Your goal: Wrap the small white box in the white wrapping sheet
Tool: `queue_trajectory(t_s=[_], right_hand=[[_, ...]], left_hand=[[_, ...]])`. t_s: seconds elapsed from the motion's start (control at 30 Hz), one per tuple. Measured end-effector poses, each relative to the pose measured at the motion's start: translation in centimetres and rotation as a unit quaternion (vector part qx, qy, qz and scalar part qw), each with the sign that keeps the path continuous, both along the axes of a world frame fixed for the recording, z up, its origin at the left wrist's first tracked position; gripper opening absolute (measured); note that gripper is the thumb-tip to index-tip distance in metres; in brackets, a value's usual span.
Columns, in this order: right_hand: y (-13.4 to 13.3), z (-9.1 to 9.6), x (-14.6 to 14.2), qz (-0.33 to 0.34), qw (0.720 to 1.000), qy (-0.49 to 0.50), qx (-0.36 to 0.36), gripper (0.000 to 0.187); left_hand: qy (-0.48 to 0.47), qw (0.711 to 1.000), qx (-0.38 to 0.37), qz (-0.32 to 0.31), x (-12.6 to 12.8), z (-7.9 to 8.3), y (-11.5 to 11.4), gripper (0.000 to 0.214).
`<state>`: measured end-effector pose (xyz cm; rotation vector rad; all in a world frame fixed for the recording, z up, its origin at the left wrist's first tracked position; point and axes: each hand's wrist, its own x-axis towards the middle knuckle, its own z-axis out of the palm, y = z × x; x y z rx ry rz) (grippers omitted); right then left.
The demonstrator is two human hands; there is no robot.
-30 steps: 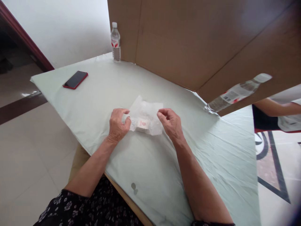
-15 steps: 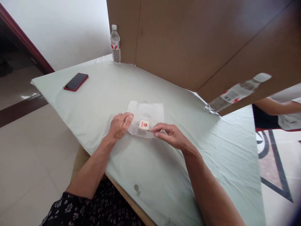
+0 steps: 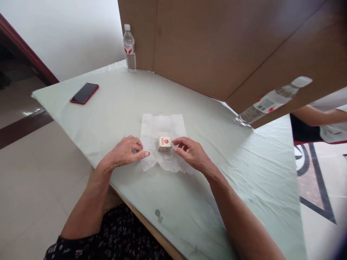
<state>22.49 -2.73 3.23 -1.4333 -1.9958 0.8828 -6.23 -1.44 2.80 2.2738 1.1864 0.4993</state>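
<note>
A white sheet of bubble wrap [image 3: 162, 126] lies flat on the pale green tablecloth [image 3: 114, 104]. On its middle stands a small cream box with a red mark [image 3: 164, 143]. My right hand [image 3: 189, 151] touches the box's right side with its fingertips, the fingers curled round it. My left hand [image 3: 125, 151] rests on the cloth at the sheet's left edge, forefinger stretched out onto the wrap, the other fingers bent.
A red-cased phone [image 3: 84, 93] lies at the far left. One water bottle [image 3: 129, 47] stands at the back by a large cardboard screen [image 3: 222, 43]. Another bottle [image 3: 271, 101] stands at the right. A second person's arm [image 3: 317, 117] shows beyond the screen.
The bubble wrap, first held up in both hands, now lies spread flat. The small box has come to stand on it, and my left hand has slid left to the sheet's edge.
</note>
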Motion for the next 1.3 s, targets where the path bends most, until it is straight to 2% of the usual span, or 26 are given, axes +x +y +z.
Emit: queue_trajectory(t_s=[0.07, 0.13, 0.17, 0.2, 0.3, 0.43, 0.5, 0.6, 0.7, 0.77, 0.83, 0.93, 1.03, 1.13, 1.2, 1.3], right_hand=[[0.8, -0.8, -0.9, 0.003, 0.999, -0.014, 0.047, 0.039], [1.4, -1.6, -1.7, 0.011, 0.997, -0.039, 0.071, 0.052], [1.7, -1.9, -2.0, 0.007, 0.996, -0.052, 0.073, 0.056], [1.9, -2.2, -2.2, -0.002, 0.996, -0.062, 0.071, 0.058], [2.5, -2.5, -2.3, -0.02, 0.996, -0.08, 0.044, 0.063], [2.9, -2.0, -1.5, -0.021, 0.998, -0.047, 0.03, 0.047], [2.7, -1.7, -0.4, -0.053, 0.997, -0.014, 0.046, 0.039], [2.1, -1.7, 2.4, -0.141, 0.986, 0.001, 0.087, 0.038], [1.4, -2.7, 6.0, -0.246, 0.961, -0.055, 0.113, 0.047], [0.9, -3.5, 8.0, -0.266, 0.954, -0.11, 0.083, 0.053], [0.2, -3.7, 8.8, -0.277, 0.946, -0.139, 0.098, 0.062], [-1.0, -2.6, 7.5, -0.251, 0.94, -0.137, 0.187, 0.057], [-1.4, -1.0, 4.0, -0.154, 0.952, -0.117, 0.237, 0.035], [-0.2, -0.9, 0.3, -0.069, 0.967, -0.115, 0.216, 0.038], [1.0, -1.9, -1.2, -0.03, 0.971, -0.142, 0.189, 0.046], [2.2, -3.8, -2.0, -0.01, 0.969, -0.206, 0.136, 0.059]], left_hand=[[0.006, 0.998, 0.033, 0.058, 0.3, 0.2, 0.0, 0.041], [0.016, 0.988, 0.091, 0.121, 1.5, 0.0, 0.1, 0.031], [0.028, 0.989, 0.103, 0.104, 2.3, -0.2, 0.1, 0.028], [0.046, 0.99, 0.106, 0.078, 3.0, -0.5, 0.0, 0.035], [0.104, 0.992, 0.071, 0.026, 4.8, -1.6, -0.2, 0.066], [0.132, 0.99, 0.037, 0.024, 4.9, -2.5, -0.3, 0.088], [0.14, 0.99, 0.021, 0.011, 4.5, -2.3, -0.1, 0.089], [0.155, 0.988, 0.002, -0.023, 3.9, -1.7, 0.7, 0.089], [0.155, 0.987, -0.005, -0.049, 3.6, -1.2, 1.7, 0.088], [0.152, 0.986, -0.012, -0.061, 3.3, -1.1, 2.1, 0.088], [0.147, 0.987, -0.008, -0.059, 3.1, -1.2, 2.0, 0.085], [0.128, 0.991, 0.027, -0.041, 2.9, -1.4, 1.4, 0.077], [0.124, 0.991, 0.046, -0.031, 3.5, -1.4, 0.9, 0.076], [0.147, 0.988, 0.029, -0.03, 4.2, -1.5, 1.4, 0.086], [0.165, 0.986, 0.011, -0.036, 4.3, -1.6, 2.3, 0.093], [0.177, 0.983, -0.001, -0.049, 3.6, -2.0, 3.6, 0.101]])
